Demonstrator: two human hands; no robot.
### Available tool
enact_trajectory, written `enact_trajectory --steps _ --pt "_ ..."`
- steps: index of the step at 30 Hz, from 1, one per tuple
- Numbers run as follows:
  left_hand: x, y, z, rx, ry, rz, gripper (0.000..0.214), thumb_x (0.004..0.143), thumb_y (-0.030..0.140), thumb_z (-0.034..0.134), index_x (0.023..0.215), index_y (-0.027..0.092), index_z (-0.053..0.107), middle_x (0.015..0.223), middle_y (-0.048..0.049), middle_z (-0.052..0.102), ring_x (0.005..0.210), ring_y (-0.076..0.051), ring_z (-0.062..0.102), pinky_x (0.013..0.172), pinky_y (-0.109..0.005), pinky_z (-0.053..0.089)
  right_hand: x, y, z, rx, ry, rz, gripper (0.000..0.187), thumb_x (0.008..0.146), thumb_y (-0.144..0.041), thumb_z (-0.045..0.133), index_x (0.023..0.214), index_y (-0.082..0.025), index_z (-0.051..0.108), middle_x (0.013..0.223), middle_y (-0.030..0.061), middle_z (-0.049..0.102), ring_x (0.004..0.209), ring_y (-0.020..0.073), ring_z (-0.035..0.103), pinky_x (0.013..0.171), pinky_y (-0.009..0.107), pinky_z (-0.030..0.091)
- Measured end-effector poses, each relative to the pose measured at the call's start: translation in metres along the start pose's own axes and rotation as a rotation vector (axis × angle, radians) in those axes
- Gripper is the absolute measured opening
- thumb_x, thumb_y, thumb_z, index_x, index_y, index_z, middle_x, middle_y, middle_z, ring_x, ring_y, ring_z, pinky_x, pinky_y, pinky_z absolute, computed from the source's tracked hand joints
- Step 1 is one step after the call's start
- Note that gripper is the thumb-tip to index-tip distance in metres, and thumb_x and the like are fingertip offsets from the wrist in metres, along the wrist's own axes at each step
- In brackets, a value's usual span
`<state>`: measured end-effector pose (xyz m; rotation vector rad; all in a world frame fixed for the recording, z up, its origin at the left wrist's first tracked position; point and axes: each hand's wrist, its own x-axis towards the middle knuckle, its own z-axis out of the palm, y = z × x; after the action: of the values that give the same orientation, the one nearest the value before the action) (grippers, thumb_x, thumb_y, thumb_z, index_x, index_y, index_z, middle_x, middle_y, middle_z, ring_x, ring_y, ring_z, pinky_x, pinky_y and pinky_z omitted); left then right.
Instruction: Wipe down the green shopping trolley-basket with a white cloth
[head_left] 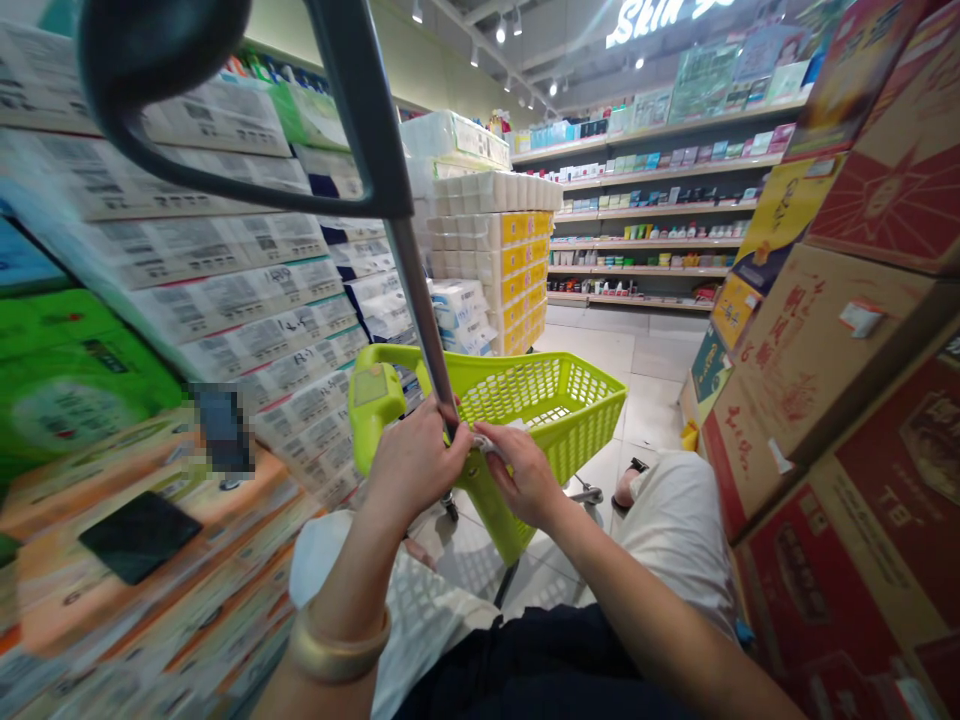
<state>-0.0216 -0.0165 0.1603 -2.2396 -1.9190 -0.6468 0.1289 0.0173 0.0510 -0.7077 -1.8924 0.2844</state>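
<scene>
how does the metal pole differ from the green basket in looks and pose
The metal pole is grey and shiny, while the green basket is bright lime. The pole is slim with smooth sides; the basket is broad, with many holes in its walls. The pole rises at a slant in the view, whereas the basket sits low with its open top facing up. Both are in front of the person.

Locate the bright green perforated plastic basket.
In the head view, the green basket is just right of centre, beyond the bare right hand and mostly right of the grey metal pole.
</scene>
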Motion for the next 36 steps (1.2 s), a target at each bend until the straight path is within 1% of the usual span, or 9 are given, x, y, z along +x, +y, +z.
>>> enact_trajectory --steps 5,7,9,13,19,22,27,31,36 --pt "0.001 0.002 0.002 0.025 -0.009 0.005 0.025 0.087 0.035 0.042 0.089 0.02 0.062 0.109 -0.0048 0.068 0.093 -0.024 0.067 0.081 -0.035 0.05 -0.001 0.01 -0.001 -0.058 0.021 0.071 0.03 0.094 -0.023 0.043 0.12 -0.023 0.058 0.117 0.007 0.064 0.116 0.0215 0.054 0.103 0.042 0.038" --pt "0.001 0.002 0.002 0.031 -0.004 0.003 0.024 0.087 0.034 0.042 0.09 0.02 0.062 0.108 -0.0053 0.069 0.092 -0.024 0.068 0.08 -0.034 0.051 0.0 0.005 0.002 -0.053 0.018 0.068 0.029 0.094 -0.023 0.042 0.118 -0.024 0.058 0.121 0.0056 0.062 0.123 0.0219 0.048 0.109 0.045 0.031" --pt "0.001 0.002 0.002 0.04 0.008 0.003 0.024 0.087 0.033 0.042 0.093 0.019 0.061 0.106 -0.0059 0.069 0.092 -0.024 0.068 0.079 -0.033 0.051 0.002 -0.005 0.007 -0.032 -0.001 0.04 0.031 0.094 -0.023 0.041 0.121 -0.024 0.056 0.124 0.0059 0.06 0.124 0.0215 0.047 0.109 0.044 0.03" --pt "0.001 0.002 0.002 0.062 0.0 -0.01 0.025 0.086 0.032 0.042 0.097 0.018 0.059 0.096 -0.0057 0.071 0.087 -0.024 0.068 0.075 -0.033 0.05 0.007 -0.013 0.011 -0.046 -0.023 0.021 0.03 0.094 -0.025 0.04 0.12 -0.022 0.056 0.115 0.008 0.063 0.108 0.0211 0.054 0.096 0.038 0.04" --pt "0.0 0.002 0.003 0.075 -0.009 -0.008 0.025 0.086 0.034 0.043 0.091 0.019 0.062 0.089 -0.0054 0.071 0.082 -0.024 0.068 0.072 -0.032 0.049 0.008 0.011 0.0 -0.125 -0.045 0.134 0.031 0.099 -0.032 0.032 0.103 -0.021 0.061 0.099 0.0058 0.065 0.095 0.0193 0.057 0.087 0.034 0.039" --pt "0.001 0.004 0.003 0.078 -0.014 -0.026 0.026 0.086 0.034 0.043 0.093 0.018 0.062 0.089 -0.0065 0.071 0.083 -0.023 0.068 0.074 -0.031 0.049 0.01 0.009 0.002 -0.171 -0.048 0.171 0.032 0.099 -0.033 0.032 0.097 -0.021 0.061 0.091 0.0054 0.064 0.09 0.0194 0.055 0.082 0.033 0.038" --pt "0.002 0.004 0.002 0.1 -0.029 -0.016 0.026 0.086 0.033 0.043 0.093 0.017 0.063 0.095 -0.0083 0.072 0.088 -0.025 0.068 0.075 -0.032 0.05 0.012 -0.009 0.012 -0.107 -0.049 0.065 0.029 0.097 -0.029 0.036 0.115 -0.022 0.058 0.104 0.0063 0.064 0.098 0.0203 0.055 0.086 0.034 0.038" --pt "0.002 0.003 0.001 0.089 -0.033 -0.022 0.027 0.087 0.035 0.043 0.094 0.018 0.063 0.092 -0.0073 0.072 0.084 -0.024 0.069 0.073 -0.031 0.05 0.006 0.001 0.007 -0.074 -0.058 0.032 0.03 0.098 -0.029 0.037 0.119 -0.024 0.058 0.114 0.0061 0.064 0.106 0.0199 0.056 0.092 0.036 0.039" --pt "0.003 0.003 0.001 0.078 -0.02 -0.028 0.027 0.086 0.034 0.042 0.095 0.018 0.062 0.086 -0.0067 0.072 0.08 -0.024 0.069 0.072 -0.032 0.049 -0.003 0.016 0.005 -0.072 0.115 0.118 0.027 0.098 -0.028 0.038 0.112 -0.024 0.06 0.112 0.0061 0.065 0.113 0.0201 0.054 0.101 0.039 0.038"
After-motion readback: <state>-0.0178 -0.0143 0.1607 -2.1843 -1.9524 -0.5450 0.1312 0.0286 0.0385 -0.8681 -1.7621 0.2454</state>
